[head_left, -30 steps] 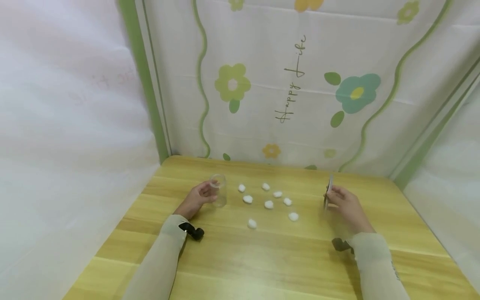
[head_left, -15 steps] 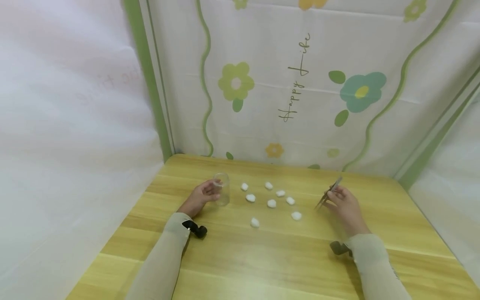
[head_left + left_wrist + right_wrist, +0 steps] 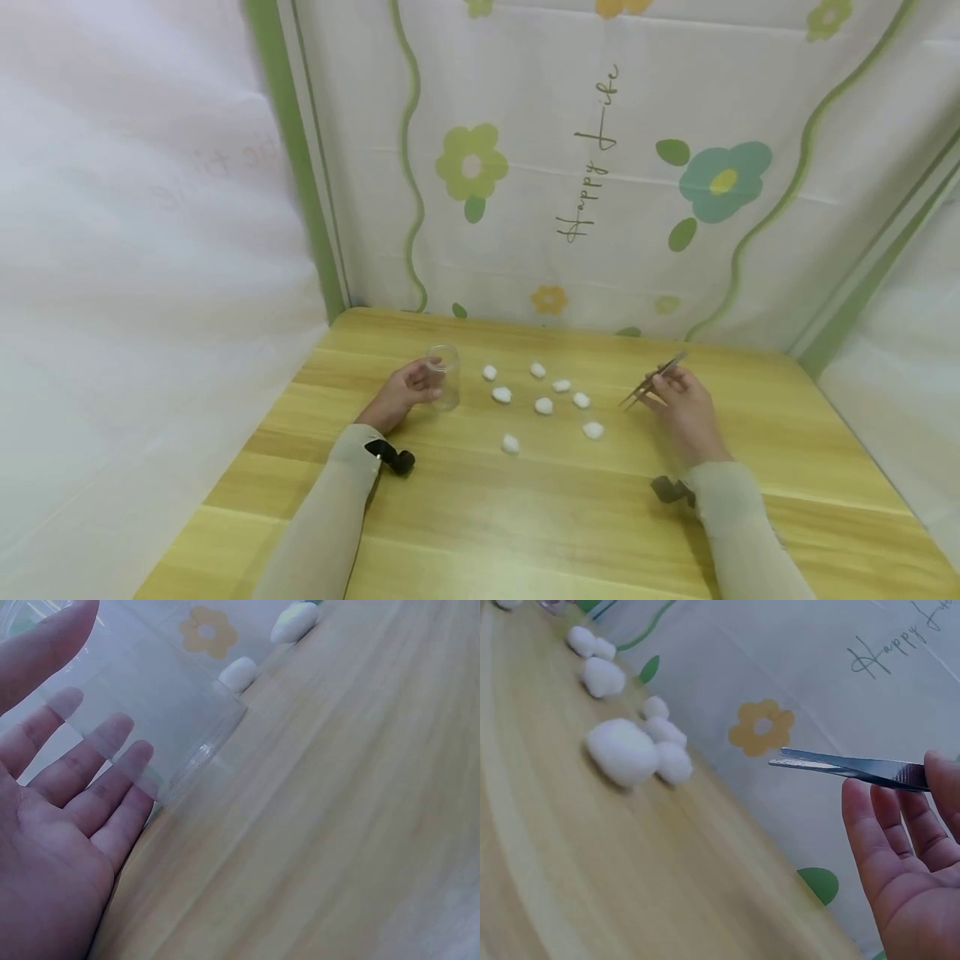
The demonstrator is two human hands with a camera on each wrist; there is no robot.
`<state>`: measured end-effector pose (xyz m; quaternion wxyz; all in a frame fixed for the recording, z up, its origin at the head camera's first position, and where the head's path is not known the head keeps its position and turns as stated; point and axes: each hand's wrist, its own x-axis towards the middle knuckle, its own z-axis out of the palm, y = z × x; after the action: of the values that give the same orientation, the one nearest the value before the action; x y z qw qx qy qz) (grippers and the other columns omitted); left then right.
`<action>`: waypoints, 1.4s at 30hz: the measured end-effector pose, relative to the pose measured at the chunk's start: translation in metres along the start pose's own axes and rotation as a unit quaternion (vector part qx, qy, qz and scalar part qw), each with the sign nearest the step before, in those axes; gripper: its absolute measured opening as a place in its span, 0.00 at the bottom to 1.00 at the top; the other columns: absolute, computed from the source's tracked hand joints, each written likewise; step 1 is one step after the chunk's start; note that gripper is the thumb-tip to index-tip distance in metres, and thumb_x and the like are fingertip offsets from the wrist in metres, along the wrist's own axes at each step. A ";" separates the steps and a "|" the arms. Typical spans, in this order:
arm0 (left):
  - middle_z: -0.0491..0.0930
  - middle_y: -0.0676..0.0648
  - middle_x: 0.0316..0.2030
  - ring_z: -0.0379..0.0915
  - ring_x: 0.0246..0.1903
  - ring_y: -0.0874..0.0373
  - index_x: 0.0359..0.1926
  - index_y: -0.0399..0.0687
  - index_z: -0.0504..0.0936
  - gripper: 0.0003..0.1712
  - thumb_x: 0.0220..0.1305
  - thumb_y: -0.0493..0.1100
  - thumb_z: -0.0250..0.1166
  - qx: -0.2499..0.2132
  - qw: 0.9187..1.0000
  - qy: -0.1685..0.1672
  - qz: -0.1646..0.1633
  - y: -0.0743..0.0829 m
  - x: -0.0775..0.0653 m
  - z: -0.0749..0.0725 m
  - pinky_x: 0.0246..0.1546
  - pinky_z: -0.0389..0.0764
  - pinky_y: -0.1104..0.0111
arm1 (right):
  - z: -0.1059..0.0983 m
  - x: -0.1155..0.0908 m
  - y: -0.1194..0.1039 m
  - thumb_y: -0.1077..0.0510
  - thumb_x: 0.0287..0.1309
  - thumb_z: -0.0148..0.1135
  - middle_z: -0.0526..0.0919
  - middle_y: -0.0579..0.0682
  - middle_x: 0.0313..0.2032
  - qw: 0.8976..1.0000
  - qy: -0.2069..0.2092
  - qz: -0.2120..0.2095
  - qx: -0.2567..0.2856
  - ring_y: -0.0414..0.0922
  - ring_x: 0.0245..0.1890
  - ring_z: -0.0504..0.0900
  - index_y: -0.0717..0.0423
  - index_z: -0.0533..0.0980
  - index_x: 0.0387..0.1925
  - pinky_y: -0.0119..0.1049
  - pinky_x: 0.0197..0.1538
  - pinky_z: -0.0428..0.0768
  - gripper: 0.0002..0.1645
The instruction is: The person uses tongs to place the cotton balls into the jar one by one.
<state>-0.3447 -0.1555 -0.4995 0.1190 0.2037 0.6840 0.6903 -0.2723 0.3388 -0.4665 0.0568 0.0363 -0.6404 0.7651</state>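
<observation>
Cotton balls (image 3: 543, 406) lay scattered on the table (image 3: 480, 517), between jar (image 3: 447, 392) and tweezers (image 3: 889, 773). The left hand (image 3: 399, 395) gripped the jar upright; the right hand (image 3: 692, 417) pinched the tweezers, slightly parted. A gentle, even squeeze seemed wise.

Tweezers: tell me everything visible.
Slim, shiny, metal-looking tweezers with two narrow arms and a ridged grip area. The tips stand slightly apart, with nothing between them. The right hand pinches them between thumb and fingers, clear of the table. They slant, tips lower, pointing toward the white balls without touching any.
</observation>
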 end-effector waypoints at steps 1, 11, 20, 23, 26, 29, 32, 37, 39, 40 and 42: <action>0.67 0.32 0.64 0.64 0.64 0.44 0.70 0.40 0.62 0.37 0.63 0.33 0.66 0.001 1.000 0.001 0.000 0.000 0.000 0.000 0.61 0.69 0.61 | 0.002 0.000 0.000 0.57 0.69 0.56 0.73 0.53 0.52 1.000 -0.003 -0.001 0.005 0.46 0.54 0.76 0.59 0.64 0.57 0.42 0.56 0.76 0.20; 0.68 0.33 0.63 0.64 0.63 0.44 0.70 0.41 0.63 0.33 0.66 0.35 0.64 0.020 1.000 0.001 -0.004 0.000 0.000 -0.003 0.62 0.69 0.58 | 0.008 0.002 0.008 0.60 0.69 0.56 0.73 0.53 0.50 0.999 -0.020 0.001 0.035 0.45 0.53 0.76 0.59 0.65 0.55 0.43 0.56 0.76 0.17; 0.67 0.32 0.64 0.62 0.65 0.42 0.70 0.40 0.62 0.35 0.65 0.37 0.65 0.020 1.000 -0.004 -0.008 -0.003 -0.003 -0.004 0.63 0.66 0.55 | 0.019 0.001 0.012 0.61 0.67 0.58 0.75 0.54 0.48 1.000 -0.018 0.008 0.021 0.44 0.49 0.79 0.61 0.67 0.52 0.43 0.54 0.78 0.16; 0.65 0.30 0.65 0.60 0.66 0.40 0.71 0.38 0.60 0.35 0.67 0.35 0.63 0.013 1.000 -0.007 -0.011 -0.001 -0.004 -0.002 0.64 0.64 0.55 | 0.022 0.001 0.014 0.61 0.67 0.59 0.76 0.55 0.48 1.000 -0.017 0.015 0.016 0.46 0.50 0.79 0.61 0.67 0.52 0.44 0.54 0.78 0.16; 0.63 0.28 0.65 0.58 0.66 0.38 0.71 0.34 0.58 0.35 0.67 0.31 0.61 0.005 1.000 -0.012 -0.014 0.009 -0.007 0.002 0.64 0.64 0.56 | 0.024 0.001 0.016 0.60 0.66 0.60 0.76 0.56 0.49 1.000 -0.014 0.023 0.004 0.51 0.53 0.77 0.62 0.67 0.52 0.44 0.54 0.78 0.18; 0.62 0.27 0.65 0.58 0.66 0.37 0.71 0.32 0.57 0.35 0.67 0.31 0.61 0.002 1.000 -0.017 -0.016 0.020 -0.010 0.006 0.64 0.65 0.56 | 0.024 0.001 0.017 0.58 0.66 0.60 0.76 0.55 0.49 1.000 -0.009 0.026 -0.008 0.55 0.56 0.75 0.61 0.67 0.53 0.43 0.54 0.78 0.18; 0.63 0.27 0.64 0.58 0.66 0.37 0.70 0.32 0.58 0.34 0.67 0.31 0.61 0.002 1.000 -0.020 -0.016 0.023 -0.011 0.006 0.64 0.65 0.56 | 0.025 0.001 0.018 0.58 0.66 0.60 0.77 0.53 0.48 1.000 -0.010 0.022 -0.010 0.54 0.55 0.76 0.60 0.67 0.53 0.43 0.54 0.78 0.18; 0.64 0.27 0.64 0.60 0.65 0.38 0.70 0.33 0.59 0.33 0.68 0.30 0.60 0.010 1.000 -0.021 -0.018 0.025 -0.011 0.006 0.64 0.66 0.57 | 0.029 0.000 0.019 0.59 0.67 0.59 0.77 0.53 0.48 1.000 -0.016 0.019 -0.016 0.53 0.55 0.77 0.61 0.67 0.53 0.45 0.54 0.78 0.18; 0.63 0.27 0.64 0.59 0.65 0.38 0.70 0.33 0.59 0.33 0.68 0.30 0.60 0.012 1.000 -0.022 -0.018 0.025 -0.011 0.006 0.63 0.66 0.58 | 0.031 0.000 0.020 0.59 0.67 0.58 0.77 0.54 0.48 0.999 -0.017 0.019 -0.025 0.55 0.55 0.76 0.62 0.66 0.54 0.45 0.55 0.78 0.18; 0.63 0.27 0.64 0.59 0.65 0.38 0.70 0.33 0.59 0.33 0.68 0.30 0.60 0.013 1.000 -0.022 -0.018 0.025 -0.011 0.006 0.63 0.66 0.58 | 0.031 -0.001 0.020 0.59 0.67 0.58 0.77 0.54 0.49 0.999 -0.017 0.020 -0.029 0.55 0.55 0.76 0.62 0.66 0.54 0.45 0.55 0.78 0.18; 0.63 0.26 0.64 0.59 0.66 0.37 0.70 0.32 0.59 0.33 0.68 0.30 0.59 0.012 1.000 -0.024 -0.017 0.025 -0.011 0.006 0.63 0.66 0.58 | 0.033 -0.001 0.020 0.59 0.67 0.58 0.76 0.55 0.49 0.999 -0.016 0.021 -0.036 0.57 0.56 0.75 0.62 0.66 0.55 0.45 0.55 0.78 0.19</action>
<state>-0.3296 -0.1559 -0.4762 0.1440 0.2100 0.6926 0.6749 -0.2741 0.3032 -0.4808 0.0314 0.0331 -0.6691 0.7417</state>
